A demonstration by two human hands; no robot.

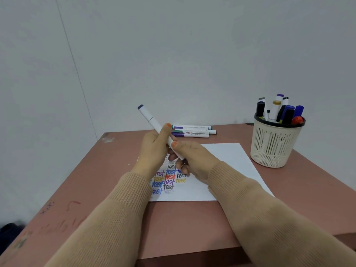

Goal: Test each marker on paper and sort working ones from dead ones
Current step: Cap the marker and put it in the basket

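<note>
Centre frame: white marker gripped by left hand and right hand above scribbled paper, perhaps for uncapping.

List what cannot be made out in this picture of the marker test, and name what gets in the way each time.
Head view throughout.
- Lower end of the white marker: buried in the right hand; capped or not, unclear.
- Some test words on the paper: under the left hand and right hand.
- Barrels of the markers in the pen holder: behind its wall.
- Brand print on the whiteboard markers lying flat: too small.
</note>
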